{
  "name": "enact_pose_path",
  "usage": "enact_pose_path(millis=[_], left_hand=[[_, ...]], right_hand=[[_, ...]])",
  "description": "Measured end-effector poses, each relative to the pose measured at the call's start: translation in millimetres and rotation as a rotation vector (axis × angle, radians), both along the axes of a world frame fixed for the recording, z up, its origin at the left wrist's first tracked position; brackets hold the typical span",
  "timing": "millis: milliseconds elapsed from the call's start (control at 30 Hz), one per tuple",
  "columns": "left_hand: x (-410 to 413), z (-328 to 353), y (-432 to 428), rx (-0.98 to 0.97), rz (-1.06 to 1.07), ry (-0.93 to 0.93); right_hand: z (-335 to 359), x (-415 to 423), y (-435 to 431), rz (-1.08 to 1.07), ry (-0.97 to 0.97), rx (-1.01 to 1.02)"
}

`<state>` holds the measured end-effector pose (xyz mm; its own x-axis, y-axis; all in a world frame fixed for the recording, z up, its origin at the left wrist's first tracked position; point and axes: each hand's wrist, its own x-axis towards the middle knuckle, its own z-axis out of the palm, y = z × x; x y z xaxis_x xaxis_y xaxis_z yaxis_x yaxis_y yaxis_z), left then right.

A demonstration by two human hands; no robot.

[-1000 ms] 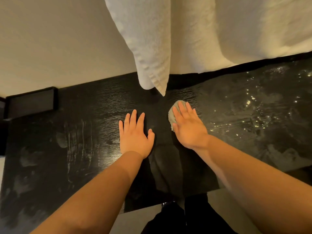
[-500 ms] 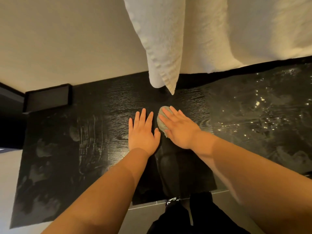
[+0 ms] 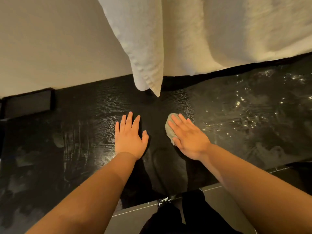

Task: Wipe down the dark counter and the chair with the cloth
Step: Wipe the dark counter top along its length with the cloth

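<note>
Flat-fingered right hand (image 3: 189, 137) presses the grey cloth (image 3: 170, 130) onto the dark counter (image 3: 219, 157); left hand (image 3: 130, 139) braces flat. Smears (image 3: 74, 146) left, droplets (image 3: 238, 103) right: counter looks unfinished, chair unseen.

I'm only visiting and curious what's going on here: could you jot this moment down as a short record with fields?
Surface: dark counter, streaked, with glinting droplets at the right
Left hand: flat on the counter, fingers straight, holding nothing
Right hand: straight fingers pressing the cloth onto the counter
Cloth: small grey-green wad, mostly under the right hand
Above: white fabric hanging, its corner low over the counter
Chair: not in view
</note>
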<state>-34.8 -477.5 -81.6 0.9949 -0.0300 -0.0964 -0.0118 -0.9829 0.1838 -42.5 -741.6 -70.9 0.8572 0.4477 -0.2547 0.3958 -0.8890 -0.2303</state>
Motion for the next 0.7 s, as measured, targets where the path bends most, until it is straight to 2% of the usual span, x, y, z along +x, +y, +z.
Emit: enact_pose_path(millis=[133, 333, 433, 500, 600, 700], left_hand=[[0.4, 0.8, -2.1, 0.015, 0.01, 0.009], [-0.5, 2.4, -3.2, 0.03, 0.011, -0.004], [-1.6, 4.1, -4.9, 0.039, 0.024, -0.001], [-2.5, 5.3, -6.9, 0.05, 0.038, -0.001], [-7.4, 5.7, -14.8, 0.058, 0.085, 0.009], [-11.0, 5.0, -17.3, 0.014, 0.154, 0.031]], right_hand=[[-4.4, -0.4, 9.7, -0.182, -0.016, -0.007], [0.0, -74.7, -5.6, 0.038, 0.009, 0.007], [-1.1, -70.8, -36.8, 0.175, 0.016, -0.03], [-1.0, -51.1, -49.0, 0.094, 0.003, -0.035], [-0.5, -33.5, -45.6, -0.142, -0.002, -0.027], [-2.0, -56.1, -26.7, -0.196, -0.011, -0.02]])
